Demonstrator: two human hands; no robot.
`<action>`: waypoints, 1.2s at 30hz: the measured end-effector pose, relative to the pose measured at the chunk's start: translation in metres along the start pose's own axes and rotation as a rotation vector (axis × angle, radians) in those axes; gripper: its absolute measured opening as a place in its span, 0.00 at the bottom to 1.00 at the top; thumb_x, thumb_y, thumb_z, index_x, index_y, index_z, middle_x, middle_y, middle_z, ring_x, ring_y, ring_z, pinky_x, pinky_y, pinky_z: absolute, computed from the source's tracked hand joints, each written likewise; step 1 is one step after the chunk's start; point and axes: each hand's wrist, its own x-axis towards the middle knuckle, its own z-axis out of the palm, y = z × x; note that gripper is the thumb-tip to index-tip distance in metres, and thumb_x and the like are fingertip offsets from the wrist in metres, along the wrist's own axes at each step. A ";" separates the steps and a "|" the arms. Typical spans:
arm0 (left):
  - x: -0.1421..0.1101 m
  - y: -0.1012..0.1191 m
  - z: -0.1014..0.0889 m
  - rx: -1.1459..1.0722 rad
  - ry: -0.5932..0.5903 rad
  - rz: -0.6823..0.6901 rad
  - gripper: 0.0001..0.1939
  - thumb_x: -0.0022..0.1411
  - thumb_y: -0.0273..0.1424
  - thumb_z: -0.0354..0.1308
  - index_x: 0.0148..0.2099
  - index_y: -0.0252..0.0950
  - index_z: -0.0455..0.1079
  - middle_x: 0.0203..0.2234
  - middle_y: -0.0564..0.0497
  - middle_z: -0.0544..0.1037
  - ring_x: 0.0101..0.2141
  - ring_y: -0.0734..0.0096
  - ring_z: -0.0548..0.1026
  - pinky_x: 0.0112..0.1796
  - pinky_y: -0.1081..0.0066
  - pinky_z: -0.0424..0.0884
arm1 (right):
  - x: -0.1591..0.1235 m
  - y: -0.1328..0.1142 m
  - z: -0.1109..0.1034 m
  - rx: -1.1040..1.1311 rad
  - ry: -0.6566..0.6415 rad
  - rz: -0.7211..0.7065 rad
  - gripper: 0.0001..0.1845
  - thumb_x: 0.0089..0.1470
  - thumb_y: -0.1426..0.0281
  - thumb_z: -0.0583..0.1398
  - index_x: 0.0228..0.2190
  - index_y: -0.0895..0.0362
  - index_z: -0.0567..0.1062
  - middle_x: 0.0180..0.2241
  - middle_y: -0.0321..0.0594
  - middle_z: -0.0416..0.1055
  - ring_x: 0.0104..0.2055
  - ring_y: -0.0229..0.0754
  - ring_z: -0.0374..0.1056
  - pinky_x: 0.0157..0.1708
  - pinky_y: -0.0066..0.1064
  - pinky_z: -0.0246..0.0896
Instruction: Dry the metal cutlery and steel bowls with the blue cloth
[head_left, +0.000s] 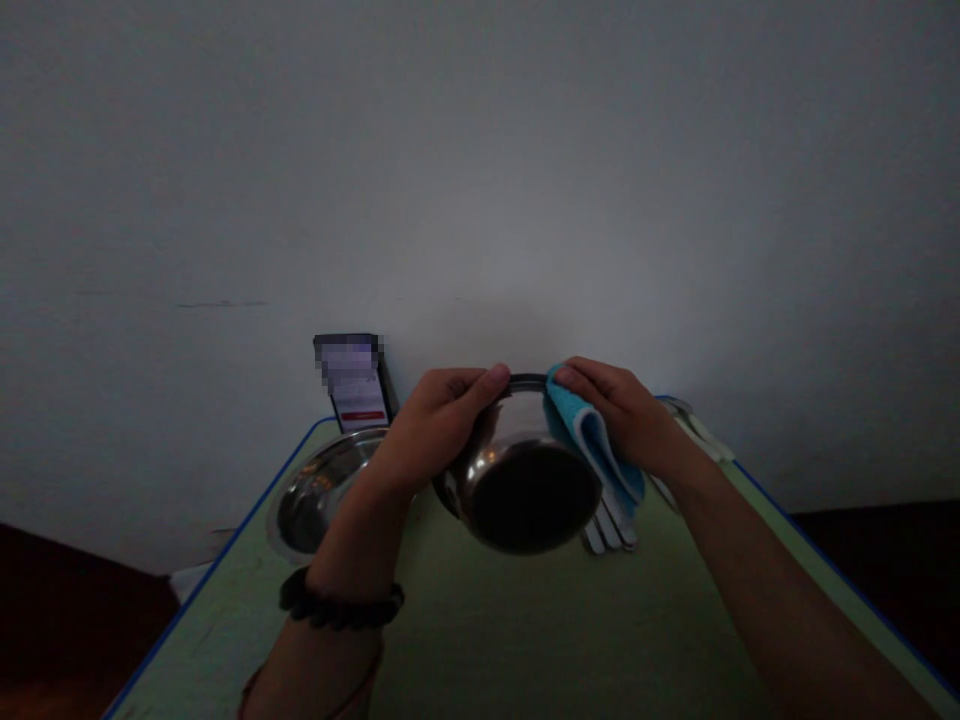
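A shiny metal bowl (517, 430) is held up over the table, tilted so that its dark underside faces me. My left hand (442, 425) grips the bowl's left rim, thumb on the outer wall. At the right rim, my right hand (619, 405) is closed on a blue cloth (592, 430) with a pale edge, pressing it against the bowl. The cloth's lower end hangs down beside the bowl. Most of the fingers of both hands are hidden behind the bowl and cloth.
A second metal bowl (300, 510) sits at the table's left. Behind it a phone (356, 385) leans on the wall (480, 180). Several flat utensil handles (611, 530) lie under the cloth, and pale utensils (701, 435) lie at the back right of the green table (525, 640).
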 end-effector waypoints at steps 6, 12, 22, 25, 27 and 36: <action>0.010 -0.010 -0.006 -0.218 0.524 0.063 0.15 0.53 0.40 0.54 0.21 0.37 0.65 0.14 0.58 0.66 0.16 0.79 0.61 0.18 0.76 0.57 | 0.003 0.008 0.004 0.221 0.259 0.071 0.15 0.55 0.60 0.49 0.24 0.56 0.63 0.22 0.30 0.55 0.25 0.33 0.53 0.28 0.27 0.52; 0.006 -0.013 -0.010 -0.032 0.153 -0.033 0.13 0.51 0.38 0.56 0.23 0.34 0.69 0.17 0.54 0.71 0.19 0.77 0.65 0.21 0.76 0.59 | 0.000 0.007 -0.003 0.075 0.026 0.025 0.17 0.56 0.58 0.49 0.21 0.56 0.62 0.21 0.30 0.56 0.25 0.33 0.54 0.27 0.27 0.50; 0.007 -0.009 -0.005 -0.222 0.245 0.052 0.17 0.54 0.42 0.55 0.22 0.34 0.68 0.13 0.56 0.66 0.15 0.81 0.61 0.16 0.78 0.54 | -0.001 0.003 0.006 0.166 0.187 0.048 0.18 0.55 0.57 0.50 0.23 0.56 0.64 0.21 0.30 0.55 0.24 0.31 0.53 0.25 0.26 0.49; 0.009 -0.012 -0.006 -0.329 0.365 0.045 0.16 0.53 0.42 0.56 0.23 0.35 0.69 0.15 0.56 0.68 0.16 0.80 0.63 0.17 0.78 0.57 | -0.001 0.007 0.007 0.187 0.283 0.058 0.17 0.56 0.57 0.50 0.23 0.56 0.63 0.21 0.30 0.54 0.24 0.31 0.52 0.26 0.26 0.49; 0.009 -0.013 -0.007 -0.306 0.360 0.033 0.14 0.52 0.41 0.57 0.25 0.34 0.70 0.17 0.55 0.70 0.18 0.80 0.64 0.19 0.78 0.59 | -0.001 0.008 0.004 0.155 0.282 0.048 0.17 0.56 0.58 0.50 0.22 0.56 0.63 0.21 0.30 0.54 0.24 0.32 0.52 0.27 0.26 0.50; 0.002 -0.006 -0.003 0.087 -0.084 0.043 0.17 0.56 0.42 0.53 0.23 0.34 0.67 0.16 0.56 0.66 0.18 0.80 0.61 0.19 0.78 0.55 | -0.002 0.001 0.003 -0.067 -0.064 -0.021 0.18 0.56 0.58 0.49 0.22 0.56 0.63 0.21 0.30 0.57 0.25 0.32 0.54 0.27 0.27 0.49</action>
